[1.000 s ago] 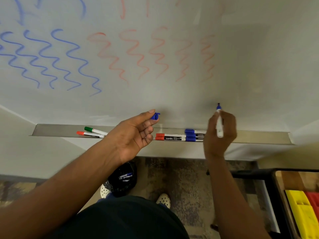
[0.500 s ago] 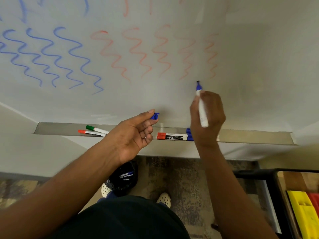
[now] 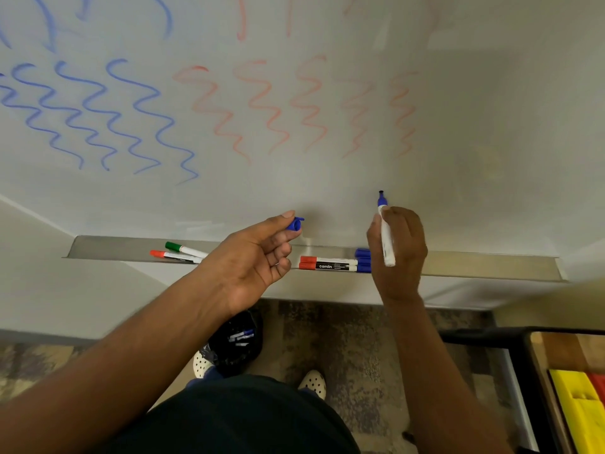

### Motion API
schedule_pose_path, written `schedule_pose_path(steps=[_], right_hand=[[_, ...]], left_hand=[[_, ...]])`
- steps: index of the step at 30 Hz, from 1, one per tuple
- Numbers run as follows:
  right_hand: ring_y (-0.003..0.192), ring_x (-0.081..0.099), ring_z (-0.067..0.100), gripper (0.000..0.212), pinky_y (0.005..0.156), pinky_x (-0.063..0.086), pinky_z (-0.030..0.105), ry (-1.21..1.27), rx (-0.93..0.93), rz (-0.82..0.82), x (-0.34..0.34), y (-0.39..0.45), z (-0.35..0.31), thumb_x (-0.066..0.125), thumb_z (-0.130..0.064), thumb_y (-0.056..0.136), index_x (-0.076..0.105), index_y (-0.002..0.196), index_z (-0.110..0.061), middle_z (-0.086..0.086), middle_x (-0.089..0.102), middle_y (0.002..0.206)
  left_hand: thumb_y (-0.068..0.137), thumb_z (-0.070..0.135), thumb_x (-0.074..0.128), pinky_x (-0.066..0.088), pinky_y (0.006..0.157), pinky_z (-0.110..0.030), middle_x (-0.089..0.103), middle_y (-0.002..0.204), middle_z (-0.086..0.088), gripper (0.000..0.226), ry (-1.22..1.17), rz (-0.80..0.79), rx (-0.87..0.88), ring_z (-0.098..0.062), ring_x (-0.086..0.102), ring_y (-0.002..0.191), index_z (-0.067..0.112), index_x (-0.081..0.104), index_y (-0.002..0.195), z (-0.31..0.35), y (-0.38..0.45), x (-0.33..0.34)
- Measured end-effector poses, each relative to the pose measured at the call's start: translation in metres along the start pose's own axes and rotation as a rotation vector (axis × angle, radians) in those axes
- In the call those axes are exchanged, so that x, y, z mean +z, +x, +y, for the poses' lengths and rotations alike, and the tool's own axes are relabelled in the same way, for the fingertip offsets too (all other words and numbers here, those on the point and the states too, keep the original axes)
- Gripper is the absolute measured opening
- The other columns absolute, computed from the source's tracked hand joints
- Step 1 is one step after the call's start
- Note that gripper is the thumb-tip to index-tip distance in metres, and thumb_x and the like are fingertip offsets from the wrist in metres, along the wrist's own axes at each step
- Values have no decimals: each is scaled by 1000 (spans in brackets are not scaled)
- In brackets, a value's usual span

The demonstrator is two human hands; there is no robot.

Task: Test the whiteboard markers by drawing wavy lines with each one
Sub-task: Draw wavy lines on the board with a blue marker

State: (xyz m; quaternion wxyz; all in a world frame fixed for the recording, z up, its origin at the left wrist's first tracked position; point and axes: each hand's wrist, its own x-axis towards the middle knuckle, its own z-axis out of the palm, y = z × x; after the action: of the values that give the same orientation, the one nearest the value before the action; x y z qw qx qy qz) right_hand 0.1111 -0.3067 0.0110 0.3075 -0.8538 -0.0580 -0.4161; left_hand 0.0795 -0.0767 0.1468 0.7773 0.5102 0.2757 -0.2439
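My right hand (image 3: 401,250) grips an uncapped blue marker (image 3: 385,229), tip up, close to the whiteboard (image 3: 474,142) below the faint red wavy lines (image 3: 402,113). No fresh blue line shows near the tip. My left hand (image 3: 255,260) pinches the blue cap (image 3: 294,223) between thumb and forefinger, just above the metal tray (image 3: 474,265). On the tray lie two red-capped markers (image 3: 327,263), blue caps (image 3: 363,260) beside my right hand, and a green marker (image 3: 185,249) with an orange-red marker (image 3: 170,255) at the left.
Blue wavy lines (image 3: 98,116) cover the board's left part. A black bag with markers (image 3: 237,342) sits on the carpet by my shoes. A dark cart with yellow and red items (image 3: 579,407) stands at the lower right.
My right hand went up and left with the marker, then came back down and right, near the tray. My left hand stayed put with the cap.
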Motion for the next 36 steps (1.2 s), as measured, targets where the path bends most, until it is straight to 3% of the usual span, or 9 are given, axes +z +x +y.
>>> schedule_pose_path(steps=[3,7,13,19,21,25,28,30,36], right_hand=[[91,69,35,22,87,56,30,-32,-24,10,-11,1,16,63,-12,105,69,105,9,24,71,98],[88,69,33,23,82,59,34,-65,173,154,-20,-8,30,59,-13,107,69,105,8,24,70,98],[93,68,35,47,86,59,39,-40,92,-83,12,-37,24,46,-30,113,70,109,10,23,71,100],[84,67,30,21,78,54,29,-73,314,139,0,-34,32,58,-13,108,68,104,5,20,69,95],[79,63,27,29,73,51,27,-57,352,140,9,-36,25,53,-17,110,67,97,5,19,67,90],[78,59,24,34,68,52,38,127,366,-47,31,-44,-6,49,-20,110,67,94,4,14,64,88],[81,64,19,13,74,53,25,311,383,-199,37,-42,-44,63,-10,102,70,106,1,9,68,95],[78,65,13,9,73,53,20,388,449,-177,33,-34,-67,68,-10,100,71,105,-3,5,70,92],[84,74,15,14,69,61,25,595,673,-181,-1,-12,-138,76,-6,94,77,102,-17,-8,77,90]], left_hand=[[77,32,83,48,66,-23,76,92,-2,34,10,-4,1,-7,57,64,11,77,102,0,0,0],[77,31,83,47,64,-23,75,91,-2,27,0,5,1,-7,57,64,13,78,96,-1,1,-6],[78,31,84,48,66,-24,74,99,-5,18,5,5,-12,-8,57,65,14,82,86,-2,1,-10],[76,30,84,47,68,-24,75,100,-5,26,-16,24,8,-8,57,65,13,78,95,2,0,-17],[77,30,83,47,68,-24,75,100,-4,29,-15,24,8,-8,57,66,12,77,98,2,0,-20],[77,30,84,47,68,-24,74,100,-5,25,-16,12,-10,-8,57,66,13,78,95,-2,4,-22],[79,28,85,48,64,-24,72,96,-5,26,-18,58,2,-8,58,65,13,78,99,-5,9,-25],[83,26,83,50,62,-25,71,91,-3,27,-38,124,25,-9,59,66,13,77,105,-6,12,-33],[88,25,79,52,62,-25,72,92,-3,30,-138,164,28,-10,62,72,14,75,115,-1,18,-69]])
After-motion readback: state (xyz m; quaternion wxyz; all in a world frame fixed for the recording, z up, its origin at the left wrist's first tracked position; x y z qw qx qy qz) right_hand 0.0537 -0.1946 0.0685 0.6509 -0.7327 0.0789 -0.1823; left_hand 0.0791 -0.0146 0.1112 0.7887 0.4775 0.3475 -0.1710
